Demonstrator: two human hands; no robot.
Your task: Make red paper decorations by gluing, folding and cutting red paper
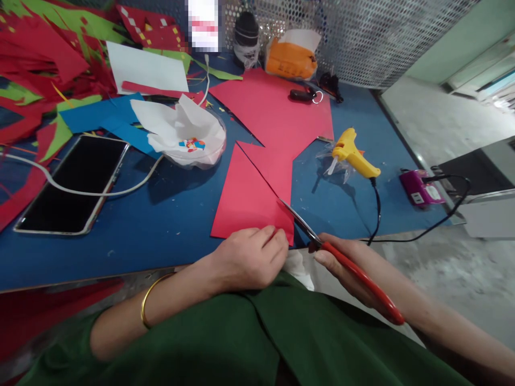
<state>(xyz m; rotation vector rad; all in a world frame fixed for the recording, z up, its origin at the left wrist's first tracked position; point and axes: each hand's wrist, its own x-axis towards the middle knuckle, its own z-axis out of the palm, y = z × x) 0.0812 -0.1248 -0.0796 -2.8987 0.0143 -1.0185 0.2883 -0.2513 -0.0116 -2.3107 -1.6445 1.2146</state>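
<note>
A large sheet of red paper [253, 201] lies on the blue table, with a long slanted cut running across its near part. My left hand [251, 257], fingers curled, grips the sheet's near edge at the right corner. In my right hand [341, 262] is a pair of scissors [358, 281] with long red handles. Their metal blades reach the end of the cut at the paper's right edge and look nearly closed. The paper's far part [281, 112] spreads out toward the back, with a black key fob [302, 96] on it.
A yellow glue gun [354, 153] rests at right, its cord trailing near a purple box [420, 188]. A tissue-lined bowl [211, 142], a phone [74, 185] with a white cable, and red and green scraps [36, 53] occupy the left. An orange packet [292, 59] stands behind.
</note>
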